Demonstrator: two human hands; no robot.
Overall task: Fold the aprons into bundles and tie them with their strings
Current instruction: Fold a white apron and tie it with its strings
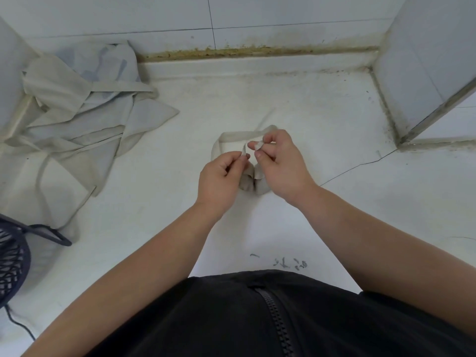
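Beige throughout. Pinches the string point(231, 136) with left hand point(220, 180) and right hand point(282, 167), fingers curled, directly over the apron bundle point(247, 182) wedged between both palms.

Across the top of the frame you face a wall point(283, 11) of pale glossy tiles with thin dark grout lines. Along its foot runs a brown-stained seam point(257, 51) above a low white ledge point(257, 66). At upper right a tiled pillar point(417, 60) juts forward, grimy at its base. The white surface point(334, 119) is scuffed, with a thin crack point(360, 164) right of centre and grey scribbled marks point(291, 264) lower down. At the lower left edge sits a dark mesh object point(13, 256) with a black cable point(19, 324). Light is soft and even.
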